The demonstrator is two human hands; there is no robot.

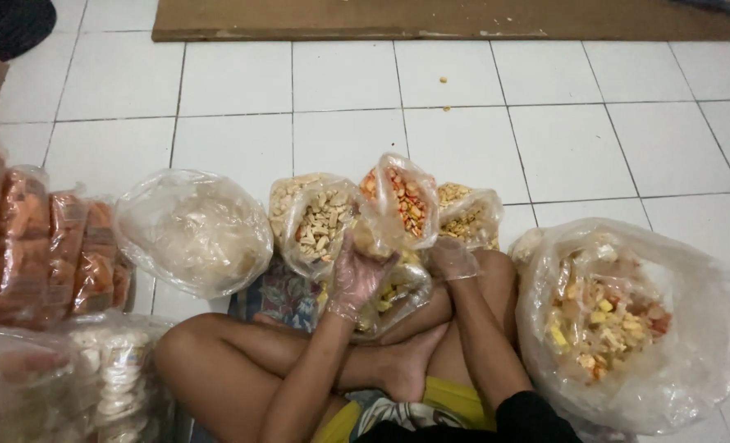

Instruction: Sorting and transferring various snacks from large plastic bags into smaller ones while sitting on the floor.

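Observation:
I sit cross-legged on a white tiled floor. Both my hands wear thin clear plastic gloves. My left hand [355,277] grips the lower part of a small clear bag of mixed orange, red and yellow snack pieces [402,203], holding it upright above my knees. My right hand [451,258] rests just right of that bag with its fingers curled; whether it holds the bag I cannot tell. Under both hands lies another small bag with yellow pieces [398,295].
A bag of pale stick-shaped crackers [315,220] and a bag of yellowish snacks [468,218] stand behind. A large open bag of mixed snacks [619,320] sits at right, a cloudy bag [194,230] at left, packed orange crackers [45,246] far left.

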